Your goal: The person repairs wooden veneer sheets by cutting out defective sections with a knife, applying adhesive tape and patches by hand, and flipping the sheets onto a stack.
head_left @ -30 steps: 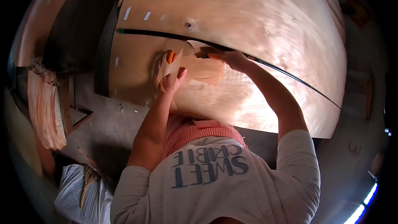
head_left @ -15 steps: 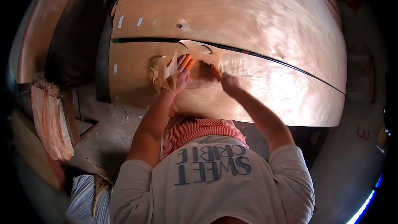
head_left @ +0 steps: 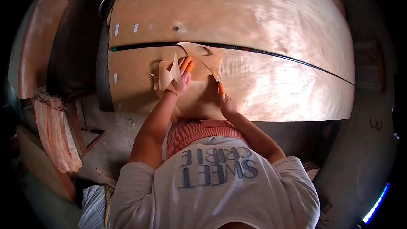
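Observation:
My left hand (head_left: 185, 78) lies flat on a thin wood veneer scrap (head_left: 169, 76) that curls up around its wrist and fingers. Orange covers wrap some of its fingertips, which are stretched out. My right hand (head_left: 229, 105) is closed on a small knife (head_left: 218, 83), of which only a dark tip shows past an orange-covered finger. That tip touches the edge of a loose veneer patch (head_left: 213, 59) with an oval hole. Beneath both hands spreads a large veneer sheet (head_left: 271, 85), with a finely wrinkled area right of the patch.
A long dark tapering rod (head_left: 144, 46) lies across the sheet beyond my hands. White tape strips (head_left: 135, 28) and a knot hole (head_left: 175, 28) mark the sheet. Veneer strips (head_left: 57, 131) hang at the left, above a white sack (head_left: 95, 207).
My right hand has come down toward my body with the knife, and a dark cut line now shows along the patch's edge. The left hand stays pressed in place.

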`<state>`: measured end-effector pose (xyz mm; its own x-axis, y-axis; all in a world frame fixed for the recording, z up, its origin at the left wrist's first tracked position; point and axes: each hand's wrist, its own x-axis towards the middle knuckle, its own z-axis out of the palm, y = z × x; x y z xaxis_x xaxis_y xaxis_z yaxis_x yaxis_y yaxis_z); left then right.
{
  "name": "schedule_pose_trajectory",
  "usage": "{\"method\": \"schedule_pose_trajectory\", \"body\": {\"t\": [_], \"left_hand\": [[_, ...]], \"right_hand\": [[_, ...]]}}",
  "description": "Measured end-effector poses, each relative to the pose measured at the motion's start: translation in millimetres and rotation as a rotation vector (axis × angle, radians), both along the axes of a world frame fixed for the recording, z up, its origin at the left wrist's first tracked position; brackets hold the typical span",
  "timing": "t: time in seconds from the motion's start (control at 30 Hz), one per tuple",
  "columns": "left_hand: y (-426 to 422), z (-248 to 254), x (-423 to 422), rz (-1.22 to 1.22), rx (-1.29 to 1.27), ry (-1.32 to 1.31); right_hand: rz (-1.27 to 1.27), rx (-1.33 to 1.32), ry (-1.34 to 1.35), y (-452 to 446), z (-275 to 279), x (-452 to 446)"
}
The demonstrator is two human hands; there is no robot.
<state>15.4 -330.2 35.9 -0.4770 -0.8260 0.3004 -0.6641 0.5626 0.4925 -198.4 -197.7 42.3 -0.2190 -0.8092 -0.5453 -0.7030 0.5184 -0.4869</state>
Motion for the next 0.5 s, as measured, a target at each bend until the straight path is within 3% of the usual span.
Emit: {"method": "schedule_pose_trajectory", "body": {"t": [0.13,0.2,0.27,0.37,0.47,0.5], "left_hand": [[0.0,7.8,0.9,0.001,-0.014,0.0],[0.9,10.5,1.6,-0.001,-0.01,0.004],[-0.5,10.0,2.2,-0.003,-0.008,0.029],[0.0,7.4,4.2,-0.007,-0.031,0.004],[1.8,-4.6,3.5,0.002,0.016,0.038],[2.0,-2.8,3.0,0.001,0.004,0.015]], "right_hand": [[0.053,-0.266,-0.055,-9.1,19.2,-17.9],[-0.061,-0.414,-0.186,-26.8,19.3,-26.8],[-0.262,-0.306,-0.277,-53.5,23.5,-28.8],[-0.401,-0.378,-0.265,-90.3,0.8,-29.6],[-0.563,-0.373,-0.483,-106.2,-21.3,-23.8],[-0.596,-0.259,-0.543,-110.1,-2.9,-16.2]]}}
